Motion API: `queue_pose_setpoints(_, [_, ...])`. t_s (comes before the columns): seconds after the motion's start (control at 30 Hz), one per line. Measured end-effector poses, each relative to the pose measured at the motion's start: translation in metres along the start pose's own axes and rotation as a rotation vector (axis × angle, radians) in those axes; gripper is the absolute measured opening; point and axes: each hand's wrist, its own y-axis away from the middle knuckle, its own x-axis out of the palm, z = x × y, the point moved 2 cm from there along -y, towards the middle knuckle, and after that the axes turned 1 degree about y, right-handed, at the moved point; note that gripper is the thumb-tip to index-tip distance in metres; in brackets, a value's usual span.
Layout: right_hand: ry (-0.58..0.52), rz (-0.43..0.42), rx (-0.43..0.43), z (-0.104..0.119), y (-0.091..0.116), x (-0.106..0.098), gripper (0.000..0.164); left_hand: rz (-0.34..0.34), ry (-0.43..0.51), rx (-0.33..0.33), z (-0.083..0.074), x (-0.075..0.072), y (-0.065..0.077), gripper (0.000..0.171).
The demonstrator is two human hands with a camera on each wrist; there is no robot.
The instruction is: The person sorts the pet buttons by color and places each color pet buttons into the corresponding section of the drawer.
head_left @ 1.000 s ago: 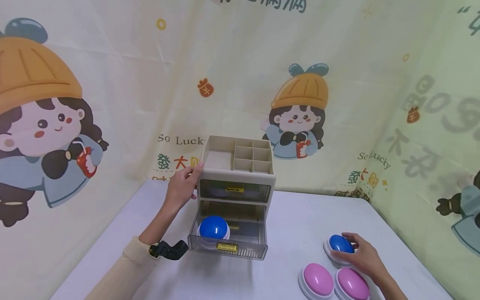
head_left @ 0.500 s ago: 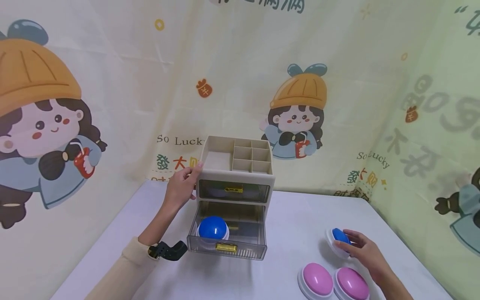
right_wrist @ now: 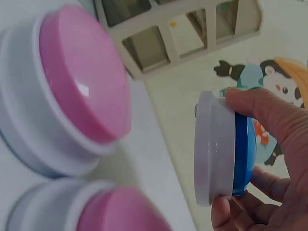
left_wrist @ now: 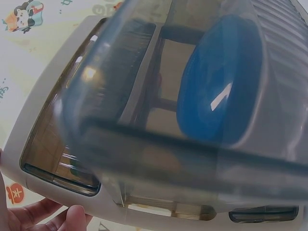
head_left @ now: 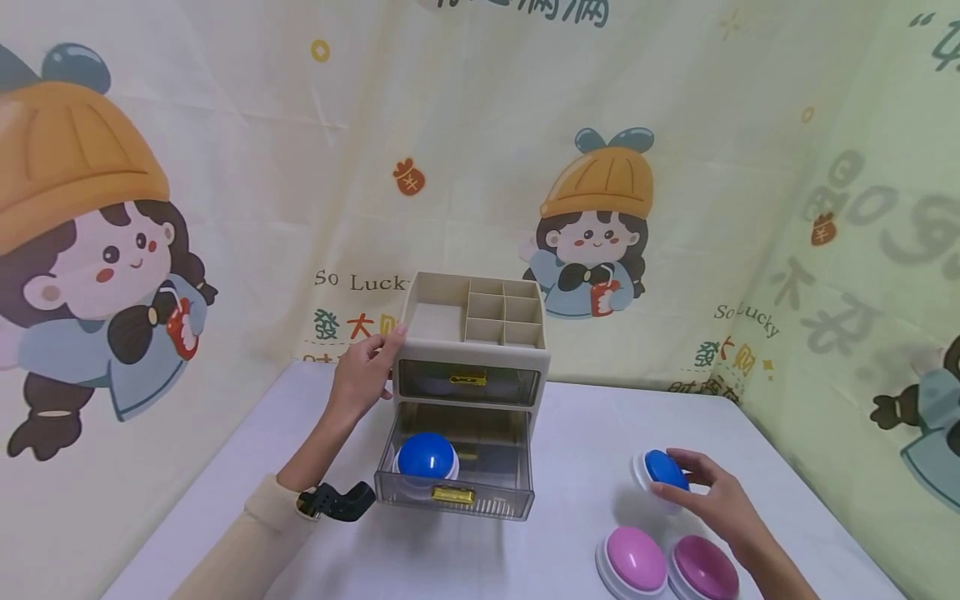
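Note:
Between thumb and fingers, my right hand (head_left: 716, 500) holds a blue push button (head_left: 666, 469) with a white base, tilted and raised over the table. In the right wrist view the button's white base (right_wrist: 211, 149) faces left, the thumb on its rim. My left hand (head_left: 363, 377) grips the left side of a beige drawer organizer (head_left: 472, 357) near its top corner. The organizer's clear lower drawer (head_left: 495, 500) is pulled out, with another blue push button (head_left: 426, 455) inside at the left. Its upper drawer (head_left: 420, 379) is closed.
Two pink push buttons (head_left: 636, 558) with white bases stand side by side near the front right, just below my right hand. The organizer's top has several compartments (head_left: 504, 310). A printed cloth (head_left: 465, 167) hangs behind and beside the white table (head_left: 585, 433).
My right hand has lifted the blue button off the table, tilted it and shifted it slightly left. The left hand and organizer have stayed in place.

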Motion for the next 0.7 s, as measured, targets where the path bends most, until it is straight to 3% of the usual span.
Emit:
queue_pose_setpoints(0.43, [-0.036,0.042,-0.013,0.029,0.008,0.013,0.082,-0.011,0.001,0.005,0.000,0.001,0.002,0.064])
queue_pose_setpoints(0.7, [-0.061,0.034,-0.088,0.047,0.008,0.022,0.079,-0.009,0.002,0.004,0.000,0.000,0.001,0.063])
